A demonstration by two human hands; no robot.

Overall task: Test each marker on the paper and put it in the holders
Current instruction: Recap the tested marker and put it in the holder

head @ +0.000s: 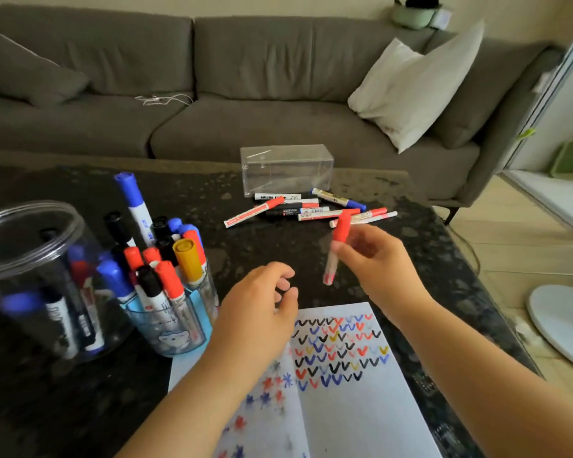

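Note:
My right hand (374, 259) pinches a red-capped marker (337, 246) above the dark table, cap up and blurred. My left hand (262, 302) hovers beside it with fingers loosely curled, holding nothing. Below both lies the white paper (344, 408), covered in rows of coloured check marks and some star doodles. A blue holder (176, 328) crammed with several markers stands to the left. A clear round holder (30, 279) with more markers sits at the far left. A pile of loose markers (308, 208) lies further back on the table.
A clear plastic box (286, 171) stands behind the loose markers on the dark speckled table (262, 239). A grey sofa (212, 94) with a white cushion (417, 84) runs behind the table. A white fan base (563, 322) sits on the floor at right.

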